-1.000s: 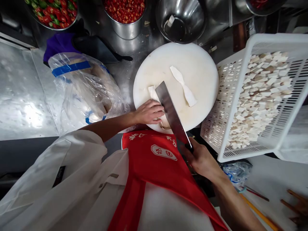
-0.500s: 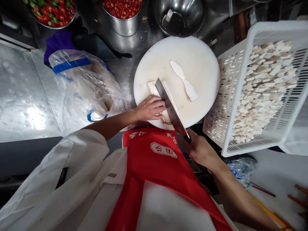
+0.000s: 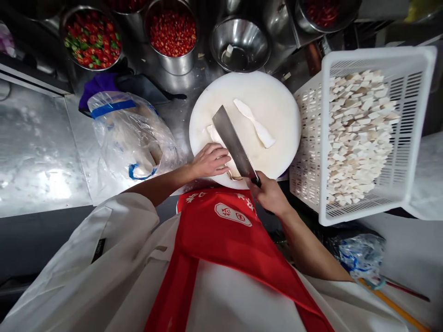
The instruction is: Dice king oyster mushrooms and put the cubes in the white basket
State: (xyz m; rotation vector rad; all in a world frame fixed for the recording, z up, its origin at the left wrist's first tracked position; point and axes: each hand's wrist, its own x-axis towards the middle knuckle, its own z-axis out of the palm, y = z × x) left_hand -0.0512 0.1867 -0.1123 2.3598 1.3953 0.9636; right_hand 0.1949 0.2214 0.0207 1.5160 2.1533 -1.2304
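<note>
A round white cutting board (image 3: 284, 110) lies in front of me. My right hand (image 3: 270, 191) is wrapped round the handle of a cleaver (image 3: 233, 143), whose blade slants up and left over the board. My left hand (image 3: 212, 160) rests on a white piece of food (image 3: 214, 133) at the board's left side, partly hidden under the fingers and blade. To the right of the blade a long white slice (image 3: 254, 123) lies flat, apart from both hands.
At the right stands a white plastic basket (image 3: 321, 138) of cut white chunks (image 3: 360, 138). A clear plastic bag (image 3: 121, 133) lies left. Behind are a metal bowl (image 3: 256, 46) and pots of chopped red peppers (image 3: 173, 34) and mixed peppers (image 3: 93, 41).
The view has shifted, bringing more of the back pots into sight. The cleaver has moved left over the white piece, covering more of it. My left hand stays on the piece.
</note>
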